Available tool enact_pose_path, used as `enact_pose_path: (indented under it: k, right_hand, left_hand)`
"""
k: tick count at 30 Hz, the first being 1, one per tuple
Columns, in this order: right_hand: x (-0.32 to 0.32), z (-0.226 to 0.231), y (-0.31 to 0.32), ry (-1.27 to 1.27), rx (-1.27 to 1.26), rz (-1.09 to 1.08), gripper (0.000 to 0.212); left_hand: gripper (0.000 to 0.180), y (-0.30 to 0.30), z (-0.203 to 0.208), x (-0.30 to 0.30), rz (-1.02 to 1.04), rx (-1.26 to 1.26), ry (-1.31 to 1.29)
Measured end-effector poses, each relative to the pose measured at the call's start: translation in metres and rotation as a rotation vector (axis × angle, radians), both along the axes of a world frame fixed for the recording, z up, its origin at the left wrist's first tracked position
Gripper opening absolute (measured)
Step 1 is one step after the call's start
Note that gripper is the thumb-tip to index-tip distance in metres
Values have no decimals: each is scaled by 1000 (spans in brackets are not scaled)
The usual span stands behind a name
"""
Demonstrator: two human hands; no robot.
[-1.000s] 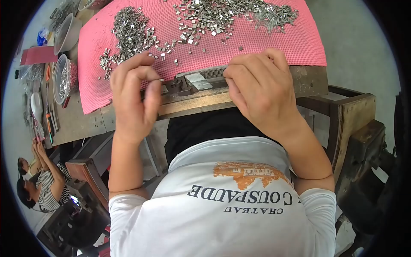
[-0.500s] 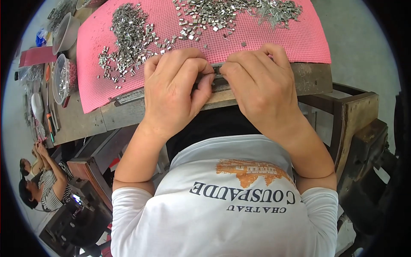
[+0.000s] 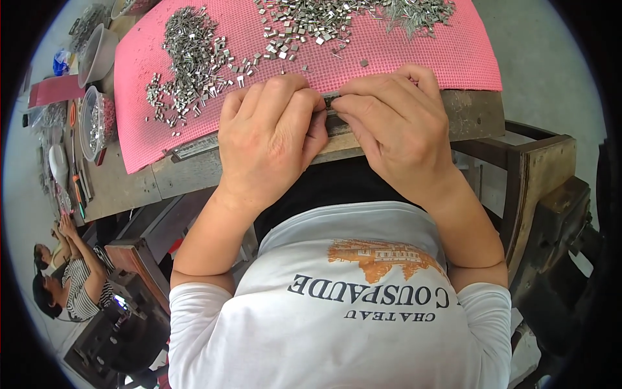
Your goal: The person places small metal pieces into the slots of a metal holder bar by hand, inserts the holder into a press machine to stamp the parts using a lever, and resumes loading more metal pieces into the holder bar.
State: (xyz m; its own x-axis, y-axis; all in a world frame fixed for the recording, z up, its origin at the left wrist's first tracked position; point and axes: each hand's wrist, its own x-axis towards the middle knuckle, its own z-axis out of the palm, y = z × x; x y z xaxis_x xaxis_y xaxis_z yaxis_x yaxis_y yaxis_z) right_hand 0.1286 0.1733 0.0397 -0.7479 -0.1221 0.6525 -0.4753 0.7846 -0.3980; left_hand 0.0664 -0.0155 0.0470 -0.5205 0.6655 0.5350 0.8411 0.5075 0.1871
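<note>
A long, narrow metal rail (image 3: 196,147) lies along the table's front edge, partly covered by my hands. My left hand (image 3: 267,139) is over its middle with thumb and fingers pinched together. Close beside it, my right hand (image 3: 405,123) pinches at the same stretch of rail. Whatever sits between the fingertips is too small or hidden to make out. Beyond my hands, small silvery metal pieces lie on a pink mesh mat (image 3: 137,104): a left heap (image 3: 188,45), a middle heap of squarish pieces (image 3: 304,23) and a right heap of thin pins (image 3: 422,16).
At the left of the wooden table (image 3: 476,115) stand a bowl of small parts (image 3: 98,126) and a white bowl (image 3: 97,55). A screwdriver (image 3: 78,188) lies near them. Another person (image 3: 81,285) sits at the lower left. A wooden frame (image 3: 541,168) stands at right.
My right thumb has shifted lower and away from its fingers' earlier bunching. Both hands stay over the same part of the rail, and the view has tilted slightly.
</note>
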Motion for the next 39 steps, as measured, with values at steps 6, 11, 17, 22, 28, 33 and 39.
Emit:
enact_pose_path:
  k: [6,11,17,22,28,33,39]
  right_hand:
    - [-2,-5,-1,16,-41,-9,11]
    - [-3,-6,-1,3,-70,9,13]
    - [-2,0,0,-78,-69,39,22]
    - [-4,-5,-3,-80,-4,44,14]
    - [-4,-1,-6,-86,24,15,12]
    - [0,-2,2,-85,-72,58,23]
    - [12,-12,10,127,-50,7,27]
  left_hand:
    - [22,-3,-2,-3,-24,27,-31]
    - [21,-4,0,-3,-42,56,-31]
    - [20,-5,-1,-4,-45,85,-30]
    - [20,-9,-11,-2,-30,145,-49]
    - [21,-8,-13,3,12,152,4]
    - [21,-10,-15,1,-21,245,-134]
    - [21,-8,-10,4,24,255,-108]
